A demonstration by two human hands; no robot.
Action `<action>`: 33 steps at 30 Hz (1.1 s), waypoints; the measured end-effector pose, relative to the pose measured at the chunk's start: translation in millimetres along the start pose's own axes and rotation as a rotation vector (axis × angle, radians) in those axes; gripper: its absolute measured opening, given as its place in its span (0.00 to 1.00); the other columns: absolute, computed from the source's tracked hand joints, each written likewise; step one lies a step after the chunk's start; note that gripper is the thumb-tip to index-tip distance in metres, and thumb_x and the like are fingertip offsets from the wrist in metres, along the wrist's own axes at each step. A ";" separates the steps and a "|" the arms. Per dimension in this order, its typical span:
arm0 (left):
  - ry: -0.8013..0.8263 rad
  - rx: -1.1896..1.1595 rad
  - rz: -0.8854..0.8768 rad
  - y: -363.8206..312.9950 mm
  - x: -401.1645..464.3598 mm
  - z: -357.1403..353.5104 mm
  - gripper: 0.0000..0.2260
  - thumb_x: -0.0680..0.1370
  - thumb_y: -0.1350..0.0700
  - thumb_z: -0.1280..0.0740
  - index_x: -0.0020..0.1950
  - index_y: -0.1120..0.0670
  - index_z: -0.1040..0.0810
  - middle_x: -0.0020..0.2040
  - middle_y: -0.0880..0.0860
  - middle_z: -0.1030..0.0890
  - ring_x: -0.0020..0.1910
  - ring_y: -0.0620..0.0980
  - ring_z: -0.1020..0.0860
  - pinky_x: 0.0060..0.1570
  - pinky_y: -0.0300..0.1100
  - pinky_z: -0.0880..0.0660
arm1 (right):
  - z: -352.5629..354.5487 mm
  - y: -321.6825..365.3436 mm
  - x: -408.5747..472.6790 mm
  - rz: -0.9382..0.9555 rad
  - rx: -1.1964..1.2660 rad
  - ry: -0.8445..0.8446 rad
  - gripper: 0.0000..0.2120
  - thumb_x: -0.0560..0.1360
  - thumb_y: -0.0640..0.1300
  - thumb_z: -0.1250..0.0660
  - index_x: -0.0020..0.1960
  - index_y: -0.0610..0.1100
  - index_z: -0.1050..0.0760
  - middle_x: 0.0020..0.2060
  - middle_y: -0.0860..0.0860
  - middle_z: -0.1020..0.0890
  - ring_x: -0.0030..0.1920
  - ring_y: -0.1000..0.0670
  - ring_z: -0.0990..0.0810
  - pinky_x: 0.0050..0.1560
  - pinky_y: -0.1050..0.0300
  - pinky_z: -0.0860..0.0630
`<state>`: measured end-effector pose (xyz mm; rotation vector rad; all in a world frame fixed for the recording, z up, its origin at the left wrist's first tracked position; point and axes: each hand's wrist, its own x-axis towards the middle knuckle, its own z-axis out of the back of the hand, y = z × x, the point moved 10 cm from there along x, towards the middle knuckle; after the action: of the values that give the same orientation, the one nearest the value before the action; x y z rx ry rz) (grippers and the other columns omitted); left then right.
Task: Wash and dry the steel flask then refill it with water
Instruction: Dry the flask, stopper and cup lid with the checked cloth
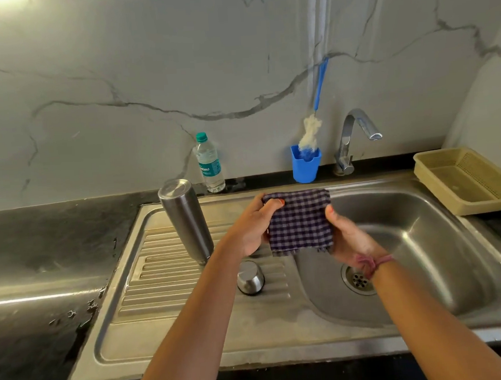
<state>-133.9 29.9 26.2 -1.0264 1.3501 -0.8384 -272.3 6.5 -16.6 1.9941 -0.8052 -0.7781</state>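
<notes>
A steel flask (186, 222) stands upside down on the ribbed drainboard (161, 286) left of the basin. Its steel cap (250, 277) sits on the drainboard just in front of it. Between the flask and the basin I hold a folded blue-and-white checked cloth (299, 220) above the sink. My left hand (253, 225) grips the cloth's left edge, thumb on top. My right hand (347, 236) holds its right edge, thumb on the front of the cloth. A plastic water bottle (209, 163) with a teal cap stands at the back wall.
The steel sink basin (428, 250) with its drain (359, 280) lies at the right, a chrome tap (356, 136) behind it. A blue holder (306, 166) carries a bottle brush (311, 134). A beige plastic tray (467, 181) sits at far right. The dark counter (38, 251) is wet.
</notes>
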 end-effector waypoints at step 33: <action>-0.589 0.510 -0.164 -26.1 -47.7 195.2 0.62 0.58 0.37 0.21 0.81 0.55 0.52 0.78 0.56 0.38 0.75 0.58 0.37 0.73 0.57 0.35 | -6.1 -33.0 4.0 0.013 0.321 -0.331 0.17 0.71 0.37 0.31 0.60 0.40 0.25 0.53 0.43 0.17 0.50 0.45 0.17 0.42 0.55 0.18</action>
<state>59.0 84.3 56.5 -0.8833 0.5201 -0.8533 -257.0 21.1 -43.0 2.1654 -1.1963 -1.0418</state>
